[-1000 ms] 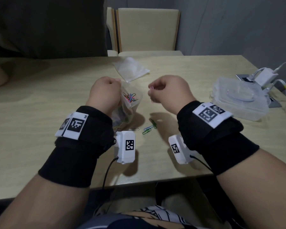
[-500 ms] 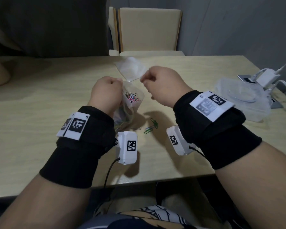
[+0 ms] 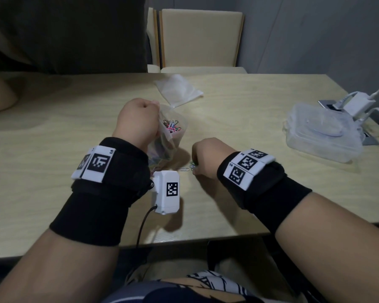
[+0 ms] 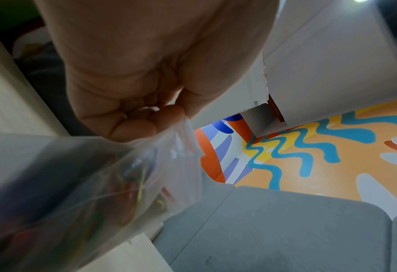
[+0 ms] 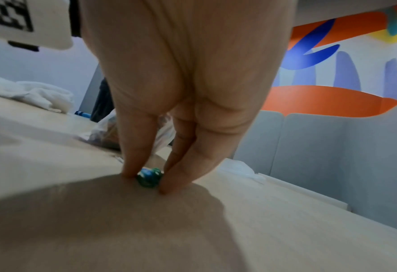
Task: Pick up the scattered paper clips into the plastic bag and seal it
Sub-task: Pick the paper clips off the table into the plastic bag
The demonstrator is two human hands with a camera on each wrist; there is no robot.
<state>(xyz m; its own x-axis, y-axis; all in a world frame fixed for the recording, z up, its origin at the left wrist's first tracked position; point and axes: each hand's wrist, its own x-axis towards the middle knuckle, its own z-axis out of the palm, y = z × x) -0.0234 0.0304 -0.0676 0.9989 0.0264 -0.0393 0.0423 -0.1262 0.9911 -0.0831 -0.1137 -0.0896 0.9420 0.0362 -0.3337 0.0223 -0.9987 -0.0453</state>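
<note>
My left hand grips the rim of a clear plastic bag that stands open on the table, with several coloured paper clips inside. In the left wrist view the curled fingers pinch the bag's edge. My right hand is down on the table just right of the bag. In the right wrist view its thumb and fingers pinch green and blue paper clips against the tabletop. A silver paper clip lies loose beside them.
A second, flat plastic bag lies farther back on the wooden table. A clear lidded plastic box sits at the right, with white chargers and cables behind it. A chair stands beyond the table.
My right hand has come down from above the bag's mouth to the table and closed on the green and blue clips. The left hand keeps holding the bag.
</note>
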